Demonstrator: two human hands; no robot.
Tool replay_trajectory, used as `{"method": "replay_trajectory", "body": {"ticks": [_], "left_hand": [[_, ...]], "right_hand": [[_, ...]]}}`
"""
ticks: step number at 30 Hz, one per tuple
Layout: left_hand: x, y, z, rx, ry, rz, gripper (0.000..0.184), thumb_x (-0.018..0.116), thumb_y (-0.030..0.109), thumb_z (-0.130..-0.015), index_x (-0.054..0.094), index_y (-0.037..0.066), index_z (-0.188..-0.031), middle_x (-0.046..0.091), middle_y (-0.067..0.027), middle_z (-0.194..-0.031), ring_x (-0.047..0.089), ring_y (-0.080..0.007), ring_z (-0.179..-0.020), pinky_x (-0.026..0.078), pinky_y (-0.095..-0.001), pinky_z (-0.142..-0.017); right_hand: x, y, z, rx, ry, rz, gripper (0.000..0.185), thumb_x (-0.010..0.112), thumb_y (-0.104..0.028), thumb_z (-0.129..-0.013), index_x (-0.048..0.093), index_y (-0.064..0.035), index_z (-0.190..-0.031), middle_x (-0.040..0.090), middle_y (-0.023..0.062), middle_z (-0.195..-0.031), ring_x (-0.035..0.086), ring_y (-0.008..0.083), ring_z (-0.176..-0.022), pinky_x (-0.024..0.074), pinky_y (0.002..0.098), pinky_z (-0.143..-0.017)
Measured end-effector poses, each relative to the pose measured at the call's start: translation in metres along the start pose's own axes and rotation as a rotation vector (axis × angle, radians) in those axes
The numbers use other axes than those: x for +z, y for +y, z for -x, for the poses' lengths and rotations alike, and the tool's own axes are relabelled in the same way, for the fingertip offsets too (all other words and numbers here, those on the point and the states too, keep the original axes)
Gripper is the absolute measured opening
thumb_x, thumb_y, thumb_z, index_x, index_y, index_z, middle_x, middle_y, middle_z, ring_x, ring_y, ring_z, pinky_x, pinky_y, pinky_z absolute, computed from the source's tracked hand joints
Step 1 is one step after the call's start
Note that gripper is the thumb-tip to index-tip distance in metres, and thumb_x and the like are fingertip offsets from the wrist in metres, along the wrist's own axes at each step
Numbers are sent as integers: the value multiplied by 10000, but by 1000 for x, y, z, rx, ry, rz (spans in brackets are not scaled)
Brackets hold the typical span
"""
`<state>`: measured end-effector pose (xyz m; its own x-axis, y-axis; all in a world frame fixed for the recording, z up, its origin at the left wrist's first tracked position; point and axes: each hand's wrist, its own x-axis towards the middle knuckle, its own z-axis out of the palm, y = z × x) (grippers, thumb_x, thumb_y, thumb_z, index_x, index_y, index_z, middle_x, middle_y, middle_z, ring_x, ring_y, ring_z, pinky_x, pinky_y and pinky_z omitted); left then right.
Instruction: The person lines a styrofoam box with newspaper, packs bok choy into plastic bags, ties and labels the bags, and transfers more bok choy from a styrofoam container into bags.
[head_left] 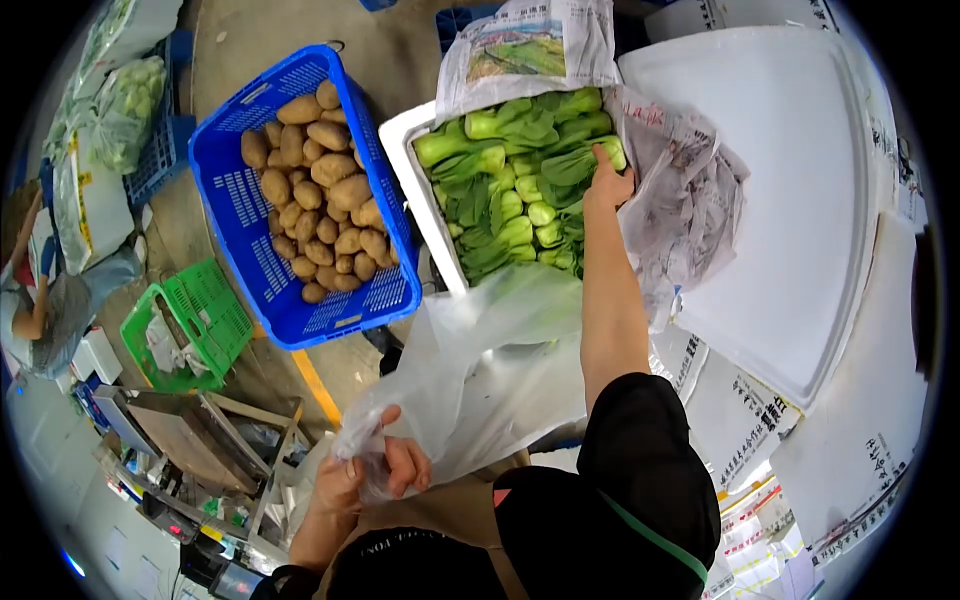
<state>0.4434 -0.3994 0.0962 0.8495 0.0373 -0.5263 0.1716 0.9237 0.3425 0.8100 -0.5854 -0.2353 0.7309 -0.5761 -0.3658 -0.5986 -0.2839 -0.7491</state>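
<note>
My left hand (372,472) is closed on the gathered edge of a clear plastic bag (480,375), which spreads toward the right in front of my body. At the right side of a white foam box (408,170), my right hand (610,186) has its fingers at the pale base of a bok choy (572,168) and appears to grip it. Part of that grip is hidden. Several more green bok choy (505,232) fill the box. Printed newspaper (530,50) covers the box's far rim, and crumpled paper (690,190) hangs over its right side.
A blue crate (375,318) of potatoes (325,190) stands left of the box. Farther left are a green crate (205,310) and bagged vegetables (130,110). A large white foam lid (760,180) lies at right. Another person (40,290) is at the far left edge.
</note>
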Motion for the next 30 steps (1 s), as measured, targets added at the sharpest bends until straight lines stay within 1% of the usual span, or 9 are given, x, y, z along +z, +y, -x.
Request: {"method": "replay_trajectory", "body": {"ticks": [5, 9, 11, 14, 15, 17, 19, 23, 30], "left_hand": [[11, 9, -6, -72, -92, -122, 668, 309, 532, -948, 5, 232, -1463, 392, -16, -521, 465, -205, -461, 424, -391, -573], [33, 15, -2, -182, 20, -51, 732, 406, 524, -925, 36, 195, -1464, 434, -32, -553, 453, -141, -441, 406, -311, -498], [40, 16, -3, -252, -44, -83, 721, 402, 508, -934, 29, 193, -1465, 443, -29, -567, 433, -124, -439, 398, -279, -488], [50, 11, 0, -408, -189, -221, 559, 424, 364, -964, 163, 160, -1415, 472, -25, -640, 421, -86, -471, 374, -223, -480], [61, 5, 1, -452, -217, -324, 447, 448, 318, -957, 269, 107, -1309, 496, -37, -677, 461, -103, -524, 387, -250, -498], [81, -10, 2, -150, -306, -715, 339, 495, 274, -936, 391, -2, -1104, 565, -113, -744, 547, -218, -636, 426, -352, -570], [94, -15, 4, -152, -368, -853, 351, 514, 246, -916, 383, -42, -1069, 557, -232, -660, 571, -376, -619, 419, -435, -567], [92, -27, 16, -29, -491, -789, 347, 546, 273, -911, 400, -36, -971, 507, -188, -532, 537, -363, -509, 404, -393, -474], [69, -12, 43, -40, -620, -797, 531, 544, 252, -908, 312, -40, -1285, 537, -153, -614, 540, -318, -530, 425, -376, -513]], "right_hand": [[-56, -23, 33, -131, -338, -627, 579, 768, -34, -690, 516, 24, -1208, 586, 103, -1071, 556, 194, -953, 463, 308, -801], [-163, -100, 92, -385, -660, -831, 432, 682, 7, -728, 532, 21, -1133, 584, 126, -1118, 571, 218, -1018, 450, 325, -898], [-210, -137, 148, -878, -546, -460, 546, 629, -78, -774, 430, -3, -1277, 479, 193, -1267, 566, 289, -1049, 484, 405, -913], [-277, -156, 208, -512, -1199, -411, 483, 745, -362, -642, 631, -85, -1021, 291, 254, -1388, 426, 439, -1191, 404, 500, -954], [-284, -135, 201, -897, -1439, -271, 470, 775, -361, -555, 698, -80, -925, 280, 257, -1391, 382, 452, -1224, 312, 504, -1018], [-284, -112, 214, -830, -1705, 223, 546, 778, -296, -459, 698, -87, -957, 253, 289, -1403, 348, 450, -1260, 243, 460, -1059], [-265, -86, 230, -769, -1793, 447, 537, 765, -288, -486, 686, -81, -975, 279, 281, -1377, 367, 434, -1237, 259, 453, -1044], [-215, -40, 262, -860, -1829, 668, 517, 737, -270, -540, 662, -70, -1011, 332, 265, -1327, 404, 403, -1191, 291, 439, -1012], [-109, 77, 291, -1301, -1529, 1072, 483, 689, -239, -635, 620, -50, -1074, 424, 237, -1239, 470, 349, -1109, 347, 414, -958]]}}
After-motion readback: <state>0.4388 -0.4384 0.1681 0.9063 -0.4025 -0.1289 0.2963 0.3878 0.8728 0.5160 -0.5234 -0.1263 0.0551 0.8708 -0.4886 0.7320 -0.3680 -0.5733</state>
